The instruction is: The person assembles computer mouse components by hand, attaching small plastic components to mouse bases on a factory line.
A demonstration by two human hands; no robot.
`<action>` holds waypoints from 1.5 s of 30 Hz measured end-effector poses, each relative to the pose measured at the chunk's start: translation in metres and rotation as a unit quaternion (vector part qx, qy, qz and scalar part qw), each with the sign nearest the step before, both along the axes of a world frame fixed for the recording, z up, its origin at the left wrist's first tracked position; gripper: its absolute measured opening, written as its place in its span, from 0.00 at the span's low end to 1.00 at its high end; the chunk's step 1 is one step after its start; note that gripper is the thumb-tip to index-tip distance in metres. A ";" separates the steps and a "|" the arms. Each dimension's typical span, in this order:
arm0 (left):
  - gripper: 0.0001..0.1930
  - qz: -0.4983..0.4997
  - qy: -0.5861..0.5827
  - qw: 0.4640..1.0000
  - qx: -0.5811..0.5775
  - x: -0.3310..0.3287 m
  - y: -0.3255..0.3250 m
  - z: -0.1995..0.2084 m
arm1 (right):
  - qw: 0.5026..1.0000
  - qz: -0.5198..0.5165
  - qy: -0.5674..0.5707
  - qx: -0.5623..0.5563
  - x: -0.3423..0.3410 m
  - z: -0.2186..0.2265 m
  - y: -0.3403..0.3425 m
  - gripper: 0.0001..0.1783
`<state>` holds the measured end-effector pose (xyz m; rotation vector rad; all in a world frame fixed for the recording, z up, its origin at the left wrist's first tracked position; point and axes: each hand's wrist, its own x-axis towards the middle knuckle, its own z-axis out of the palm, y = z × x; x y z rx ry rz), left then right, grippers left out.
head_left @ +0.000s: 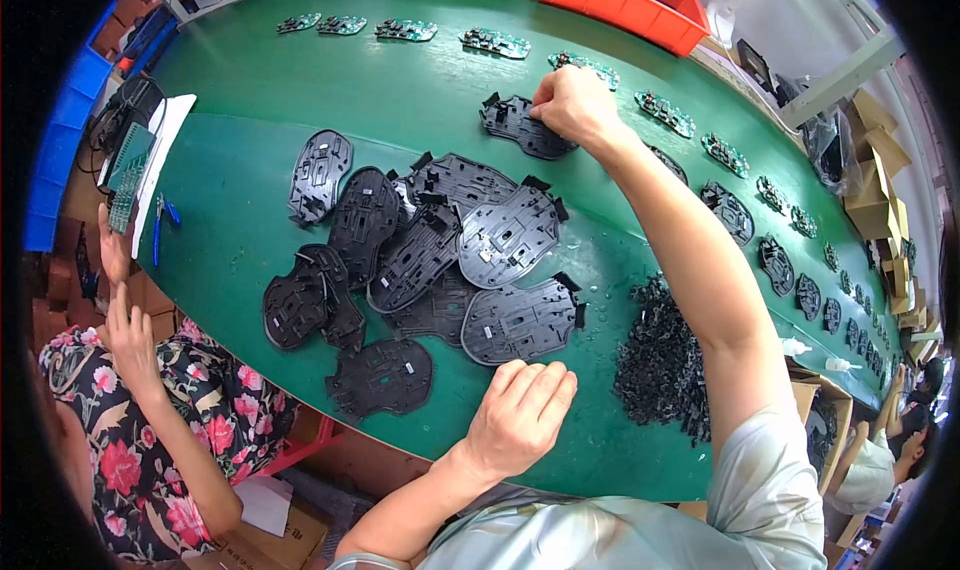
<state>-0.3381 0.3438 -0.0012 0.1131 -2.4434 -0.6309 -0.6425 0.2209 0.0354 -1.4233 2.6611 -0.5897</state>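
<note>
My right hand (577,105) reaches far across the green table (250,300), its fingers closed on the right end of a black plastic shell (527,132). This shell is by the far row of green circuit boards (495,43), one of them just beyond my knuckles. Close to the table's front edge, my left hand (520,420) is closed, fingers curled under; whatever it holds, if anything, is hidden. Several more black shells (512,235) lie in a loose, overlapping heap beyond and left of it. A pile of small black parts (660,355) sits beside my right upper arm.
At the left, another person's hands (130,340) are near a green circuit panel (128,182); blue-handled pliers (160,228) lie nearby. An orange-red bin (625,10) stands at the back. Shells with boards (775,262) line the right side, near cardboard boxes (875,195) and another worker (868,475).
</note>
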 end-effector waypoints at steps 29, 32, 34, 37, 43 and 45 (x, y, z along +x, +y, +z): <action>0.12 0.008 0.031 0.999 -0.002 -0.002 0.002 0.000 | 0.997 0.048 -0.039 -0.045 -0.006 0.031 0.041 0.06; 0.12 0.009 0.032 0.999 -0.003 -0.002 0.003 -0.001 | 0.998 0.042 -0.037 -0.037 -0.007 0.018 0.034 0.05; 0.12 0.010 0.028 1.000 -0.007 -0.001 0.003 -0.002 | 0.999 0.024 -0.020 -0.039 -0.003 0.013 0.029 0.06; 0.12 0.011 0.029 0.999 -0.009 -0.001 0.003 -0.003 | 1.000 0.009 0.003 -0.010 -0.007 0.006 0.024 0.07; 0.12 0.007 0.018 1.000 -0.007 -0.001 0.002 0.001 | 0.997 -0.034 -0.055 0.029 -0.020 0.005 0.019 0.08; 0.13 0.006 0.018 1.000 -0.006 -0.001 0.002 0.001 | 0.995 -0.055 -0.085 0.014 -0.021 0.004 0.017 0.09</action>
